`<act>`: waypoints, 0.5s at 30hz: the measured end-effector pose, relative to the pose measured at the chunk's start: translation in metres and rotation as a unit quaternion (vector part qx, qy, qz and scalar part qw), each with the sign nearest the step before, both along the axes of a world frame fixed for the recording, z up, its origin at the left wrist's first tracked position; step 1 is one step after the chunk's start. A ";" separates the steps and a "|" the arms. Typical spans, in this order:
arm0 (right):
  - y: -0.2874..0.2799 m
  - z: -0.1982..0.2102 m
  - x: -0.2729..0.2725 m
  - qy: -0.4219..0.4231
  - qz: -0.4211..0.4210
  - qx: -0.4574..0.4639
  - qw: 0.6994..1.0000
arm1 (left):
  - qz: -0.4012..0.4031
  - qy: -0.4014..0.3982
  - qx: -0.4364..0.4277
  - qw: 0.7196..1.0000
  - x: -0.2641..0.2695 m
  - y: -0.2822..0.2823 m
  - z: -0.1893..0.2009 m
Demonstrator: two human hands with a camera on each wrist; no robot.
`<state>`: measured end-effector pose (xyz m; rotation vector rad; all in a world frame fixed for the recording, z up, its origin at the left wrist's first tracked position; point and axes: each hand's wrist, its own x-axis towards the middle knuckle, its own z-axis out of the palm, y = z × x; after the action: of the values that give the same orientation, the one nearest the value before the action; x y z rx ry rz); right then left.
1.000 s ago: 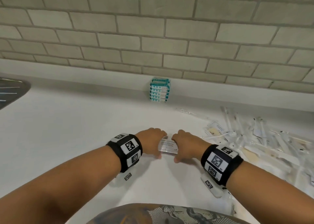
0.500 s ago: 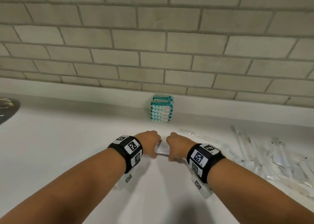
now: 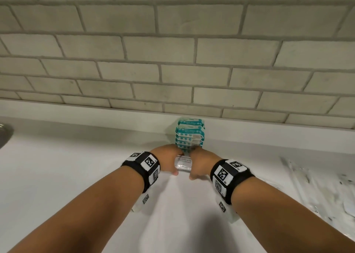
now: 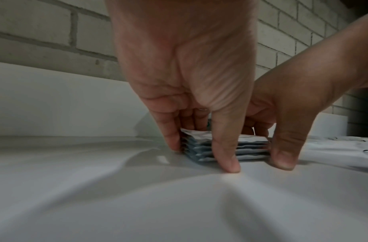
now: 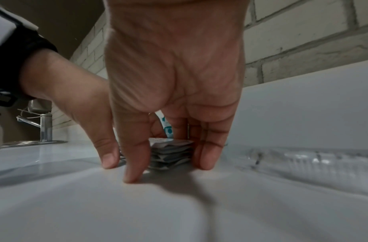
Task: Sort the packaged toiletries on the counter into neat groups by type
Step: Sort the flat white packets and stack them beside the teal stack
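One teal packet stack behind sachets

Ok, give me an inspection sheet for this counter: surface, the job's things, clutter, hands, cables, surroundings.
Surface: white counter, glossy.
Job's things: stack of shampoo sachets flat on the counter, just in front of the teal packet stack at the backsplash.
Clutter: loose clear-wrapped items scattered to the right, unsorted, too blurred to name.
Hands: left hand and right hand press the sachet stack from either side, fingertips on the counter.
Cables: nothing seen.
Surroundings: grey brick-tile wall; faucet and sink rim at far left.
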<state>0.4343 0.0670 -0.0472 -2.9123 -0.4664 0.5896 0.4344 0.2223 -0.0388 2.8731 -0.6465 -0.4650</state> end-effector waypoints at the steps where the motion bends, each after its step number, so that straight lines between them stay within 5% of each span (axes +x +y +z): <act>1: 0.000 -0.001 -0.001 -0.005 -0.001 0.002 1.000 | 0.000 -0.002 -0.002 1.000 0.001 0.000 -0.001; 10: 0.001 0.002 -0.009 -0.031 -0.032 0.008 0.999 | 0.008 -0.007 -0.002 1.000 -0.004 0.001 0.000; 15: -0.022 0.015 -0.035 -0.083 -0.040 0.005 0.996 | 0.088 -0.017 -0.028 0.996 -0.018 0.019 -0.002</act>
<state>0.3994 0.0445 -0.0324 -2.9680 -0.3661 0.3355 0.4166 0.2410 -0.0409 2.8564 -0.4009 -0.3654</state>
